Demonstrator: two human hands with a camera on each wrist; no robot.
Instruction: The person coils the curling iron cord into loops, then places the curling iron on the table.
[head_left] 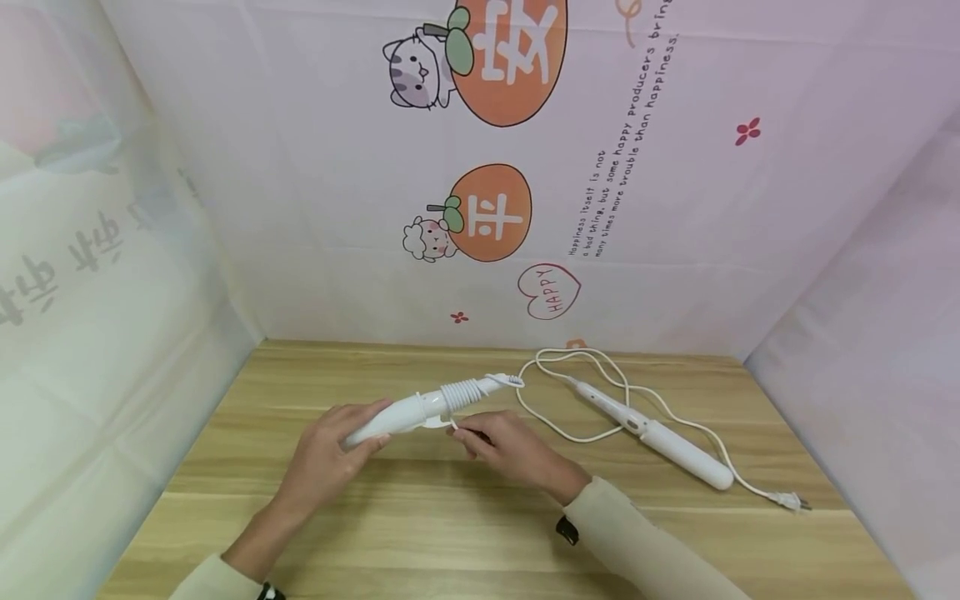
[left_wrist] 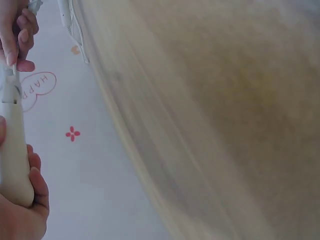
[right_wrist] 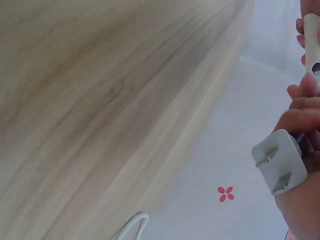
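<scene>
Where three cloth walls (head_left: 337,208) end, we find one wood-grained table (head_left: 420,525). Above and upon it we count two pale sleeves (head_left: 637,533); two hands, the left hand (head_left: 322,454) and the right hand (head_left: 510,450); two white styling irons, the held iron (head_left: 390,419) and the resting iron (head_left: 686,452); two cords, the wound cord (head_left: 461,393) and the loose cord (head_left: 675,421); and two plugs, the hand-side plug (right_wrist: 280,162) and the table plug (head_left: 787,500).

We observe the left hand curled around the thick body of the held iron, thumb on one side, fingers on the other. We find the right hand nearly closed, thumb and fingertips pinching the wound cord just beside that iron. The hand-side plug sits at the right palm, its two flat prongs facing outward; whether any finger grips it, we cannot tell.

We place the held iron over the middle of the table, left of the resting iron and apart from it. Its long axis slants from near left to far right, thick rounded end at the left hand, slim end pointing away. Turns of the wound cord encircle the slim end. The resting iron lies the other way, slim end far left, thick end near right, with the table plug off to its right.
</scene>
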